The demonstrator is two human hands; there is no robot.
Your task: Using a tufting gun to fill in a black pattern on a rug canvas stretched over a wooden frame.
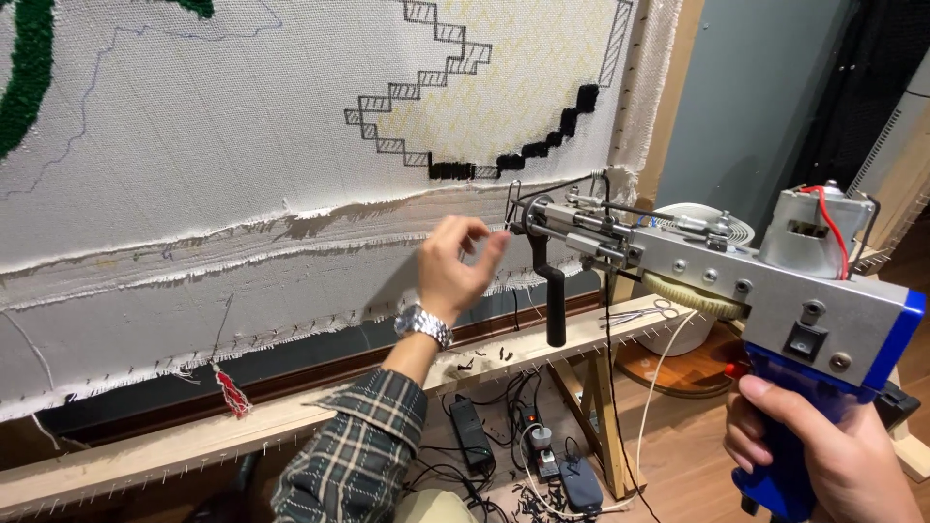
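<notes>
Head view: white backing cloth on wooden frame; cables on floor.

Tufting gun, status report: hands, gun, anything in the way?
Right hand grips tufting gun by its blue handle. Left hand pinches at needle tip. Cloth behind, untouched.

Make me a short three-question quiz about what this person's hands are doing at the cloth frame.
1. True or false: the right hand grips the blue handle of the tufting gun.
2. What does the left hand pinch at? A) scissors B) the needle tip of the gun C) the red tassel
3. What colour is the stepped tufted line on the stretched cloth?

Key: 1 true. 2 B; the metal scissors lie untouched on the wooden frame rail. 3 black.
</notes>
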